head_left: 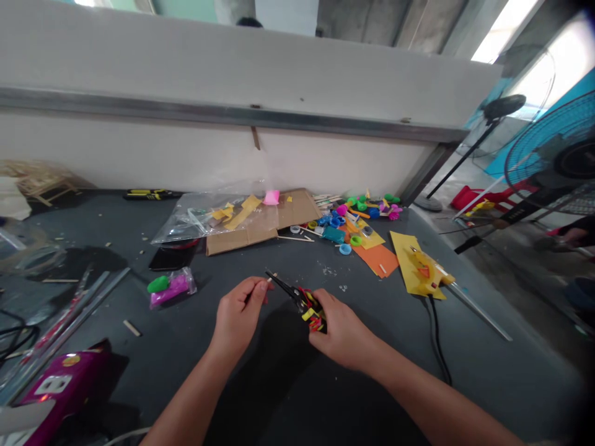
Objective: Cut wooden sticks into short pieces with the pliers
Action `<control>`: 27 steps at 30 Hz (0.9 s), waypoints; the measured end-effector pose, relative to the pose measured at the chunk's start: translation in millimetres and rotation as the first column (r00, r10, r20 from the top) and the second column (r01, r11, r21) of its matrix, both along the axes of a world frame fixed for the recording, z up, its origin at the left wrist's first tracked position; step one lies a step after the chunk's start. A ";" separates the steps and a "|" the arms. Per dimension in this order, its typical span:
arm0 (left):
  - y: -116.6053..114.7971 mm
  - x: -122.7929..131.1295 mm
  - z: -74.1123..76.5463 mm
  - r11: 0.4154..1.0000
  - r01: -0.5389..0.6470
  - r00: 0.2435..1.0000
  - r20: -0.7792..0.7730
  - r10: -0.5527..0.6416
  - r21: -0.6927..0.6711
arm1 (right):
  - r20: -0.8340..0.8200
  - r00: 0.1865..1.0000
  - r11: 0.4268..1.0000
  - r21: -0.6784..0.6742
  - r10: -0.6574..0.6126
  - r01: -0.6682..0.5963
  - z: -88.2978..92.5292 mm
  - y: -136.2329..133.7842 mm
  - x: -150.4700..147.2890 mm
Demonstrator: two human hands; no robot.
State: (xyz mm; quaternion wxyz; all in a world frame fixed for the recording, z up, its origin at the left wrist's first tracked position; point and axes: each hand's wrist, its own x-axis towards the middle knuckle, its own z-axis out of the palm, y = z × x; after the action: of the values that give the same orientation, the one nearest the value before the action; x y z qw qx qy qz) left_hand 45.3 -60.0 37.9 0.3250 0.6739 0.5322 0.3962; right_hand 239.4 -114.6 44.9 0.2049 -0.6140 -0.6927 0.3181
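Observation:
My right hand [341, 328] is wrapped round the red, yellow and black handles of long-nose pliers [301, 302]. Their dark, slender jaws [281, 285] point up and left toward my other hand. Between thumb and fingers, my left hand [242, 313] pinches a small pale wooden stick [269, 280], most of it hidden by the fingers. The plier tips meet or overlap the stick's visible end; whether they grip it I cannot tell. Both hands are above the dark grey table [283, 384].
Flat cardboard [297, 210] lies at the back beside colourful bottle caps [344, 249]. A yellow glue gun [425, 272] with a black cord rests at right. A purple socket box [60, 384], clear rods and a bagged purple-and-green item [171, 288] are at left. A white partition stands behind.

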 end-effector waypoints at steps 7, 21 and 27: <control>1.9 -0.4 -2.5 0.998 -0.027 0.999 0.021 0.026 0.054 | -0.035 0.999 1.000 0.006 0.004 -0.003 -1.3 -1.7 -2.2; -0.3 0.5 -5.8 0.993 -0.066 0.996 -0.060 0.072 0.102 | 0.006 1.000 1.000 0.006 0.013 -0.013 -2.6 -3.4 -2.5; 0.7 -0.3 -1.5 0.999 0.044 0.995 -0.094 -0.041 0.028 | 0.077 0.997 0.998 0.066 -0.016 0.010 -3.8 -1.7 -3.7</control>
State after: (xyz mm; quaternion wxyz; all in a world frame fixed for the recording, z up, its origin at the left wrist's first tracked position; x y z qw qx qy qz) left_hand 45.0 -59.3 36.4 0.2979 0.7079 0.5262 0.3651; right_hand 235.7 -116.3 41.2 0.2000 -0.6233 -0.7062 0.2697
